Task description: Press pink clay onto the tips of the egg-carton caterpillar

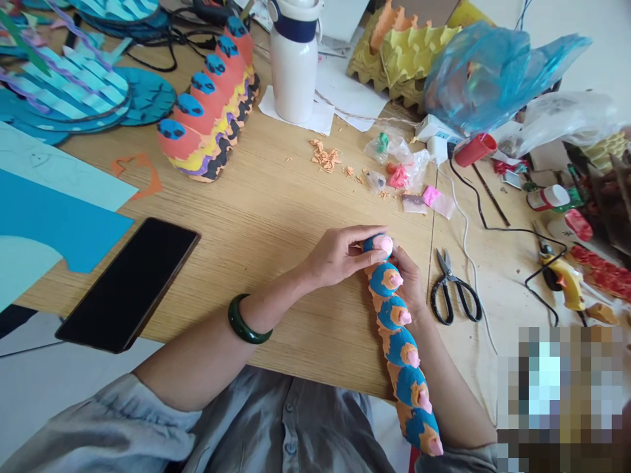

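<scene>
A strip of egg carton (400, 345) runs from the table edge towards my lap, its row of bumps painted blue over orange, each tipped with pink clay. My left hand (342, 253), a dark green bangle on its wrist, closes around the far end bump. The thumb lies against the pink clay (382, 244) there, and the forefinger reaches over the top. Behind the strip, my right hand (411, 279) supports it from the right side, its fingers partly hidden. Black-handled scissors (454, 289) lie right of that hand, blades apart.
A black phone (133, 282) and blue paper lie left. Behind stand a painted egg carton piece (210, 108) and a white bottle (294, 62). Orange scraps (324, 156) and small clay bags (399, 174) are mid-table. Cables, a power strip (436, 131) and a blue bag (493, 75) occupy the right.
</scene>
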Demonstrator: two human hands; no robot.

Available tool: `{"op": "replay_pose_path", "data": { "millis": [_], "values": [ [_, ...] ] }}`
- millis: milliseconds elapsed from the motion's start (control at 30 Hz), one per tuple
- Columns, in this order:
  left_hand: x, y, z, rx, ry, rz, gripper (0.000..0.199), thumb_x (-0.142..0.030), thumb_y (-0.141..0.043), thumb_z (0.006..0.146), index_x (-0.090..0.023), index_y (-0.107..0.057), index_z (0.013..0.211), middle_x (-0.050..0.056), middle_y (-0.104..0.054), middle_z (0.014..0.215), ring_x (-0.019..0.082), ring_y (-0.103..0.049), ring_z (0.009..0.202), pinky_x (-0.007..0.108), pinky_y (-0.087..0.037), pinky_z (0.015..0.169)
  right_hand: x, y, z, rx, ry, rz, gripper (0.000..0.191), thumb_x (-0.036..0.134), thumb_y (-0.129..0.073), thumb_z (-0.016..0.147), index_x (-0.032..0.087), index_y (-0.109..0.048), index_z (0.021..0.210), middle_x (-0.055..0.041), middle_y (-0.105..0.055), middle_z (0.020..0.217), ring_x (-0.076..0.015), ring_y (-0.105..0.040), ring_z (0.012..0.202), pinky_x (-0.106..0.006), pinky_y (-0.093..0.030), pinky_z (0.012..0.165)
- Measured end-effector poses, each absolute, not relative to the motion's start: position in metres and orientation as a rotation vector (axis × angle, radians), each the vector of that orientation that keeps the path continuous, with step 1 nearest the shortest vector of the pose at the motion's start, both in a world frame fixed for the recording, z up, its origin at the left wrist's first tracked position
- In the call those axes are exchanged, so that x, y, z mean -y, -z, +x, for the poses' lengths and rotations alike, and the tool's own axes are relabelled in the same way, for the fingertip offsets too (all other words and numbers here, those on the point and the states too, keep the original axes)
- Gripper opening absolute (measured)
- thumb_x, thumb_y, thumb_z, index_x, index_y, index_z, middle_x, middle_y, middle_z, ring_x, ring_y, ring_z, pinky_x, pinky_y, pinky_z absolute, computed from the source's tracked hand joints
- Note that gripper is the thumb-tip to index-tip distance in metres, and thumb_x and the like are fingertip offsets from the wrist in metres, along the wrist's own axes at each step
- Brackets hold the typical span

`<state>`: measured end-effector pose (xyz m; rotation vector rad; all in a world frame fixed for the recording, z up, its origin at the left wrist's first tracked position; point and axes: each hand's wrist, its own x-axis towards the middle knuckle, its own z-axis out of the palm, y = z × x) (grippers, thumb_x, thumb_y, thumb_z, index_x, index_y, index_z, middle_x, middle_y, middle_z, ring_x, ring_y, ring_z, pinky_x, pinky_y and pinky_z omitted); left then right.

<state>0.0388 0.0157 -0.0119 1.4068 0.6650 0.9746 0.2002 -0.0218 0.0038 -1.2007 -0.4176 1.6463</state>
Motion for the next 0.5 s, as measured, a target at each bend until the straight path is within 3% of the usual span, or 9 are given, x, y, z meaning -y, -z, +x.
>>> {"op": "replay_pose_path", "data": {
  "millis": [200, 333, 500],
  "values": [
    [-0.0211, 0.0103, 0.0343, -0.622, -0.944, 1.459, 0.059, -0.049, -0.073, 0.093, -0.012, -0.071, 0.139, 0.017, -0.07, 0.146, 0.03, -0.069, 0.134, 0.037, -0.058, 0.109, 0.0214, -0.0126, 0.1938, 0.327, -1.634, -1.237, 0.024, 0.04, -0.077, 0.081, 0.025, -0.062, 0.071, 0.0044, -0.064, 0.062, -0.0142, -0.061, 0.059, -0.028, -0.056, 0.06],
    [-0.0228, 0.0085, 0.0328, -0.586, -0.914, 1.373, 0.059, -0.048, -0.076, 0.092, -0.012, -0.072, 0.139, 0.017, -0.069, 0.147, 0.031, -0.065, 0.139, 0.04, -0.053, 0.116, 0.0217, -0.0123, 0.1979, 0.301, -1.704, -1.246, 0.025, 0.042, -0.082, 0.077, 0.024, -0.064, 0.074, 0.0062, -0.058, 0.056, -0.0119, -0.051, 0.049, -0.026, -0.048, 0.049],
    [-0.0214, 0.0033, 0.0326, -0.49, -0.836, 1.015, 0.053, -0.053, -0.079, 0.089, -0.02, -0.079, 0.13, 0.012, -0.069, 0.148, 0.033, -0.063, 0.141, 0.045, -0.052, 0.116, 0.0233, -0.0128, 0.1989, 0.325, -1.634, -1.228, 0.035, 0.04, -0.087, 0.073, 0.026, -0.056, 0.064, 0.0075, -0.053, 0.053, -0.0116, -0.042, 0.047, -0.029, -0.044, 0.047]
  ]
}}
